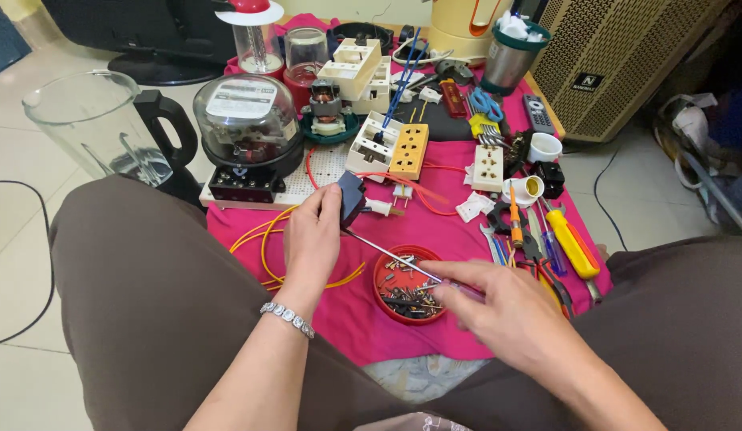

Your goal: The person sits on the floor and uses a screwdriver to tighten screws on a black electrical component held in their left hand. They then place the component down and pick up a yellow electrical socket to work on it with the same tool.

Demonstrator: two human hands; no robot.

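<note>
Your left hand (311, 235) grips a small black plug (351, 196); right hand (499, 307) pinches a thin screwdriver (391, 255). Plug looks light, rigid; hold its body.

Small black plug (352, 197) held upright over pink cloth; thin screwdriver (391, 259) slanted, tip at plug's underside

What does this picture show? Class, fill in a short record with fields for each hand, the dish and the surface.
Left hand: left hand holds a small black plug with a white end
Right hand: right hand holds a thin screwdriver, its tip at the plug
Dish: red dish of small screws, under the shaft
Surface: pink cloth with yellow wire
Nearby: orange socket
</note>
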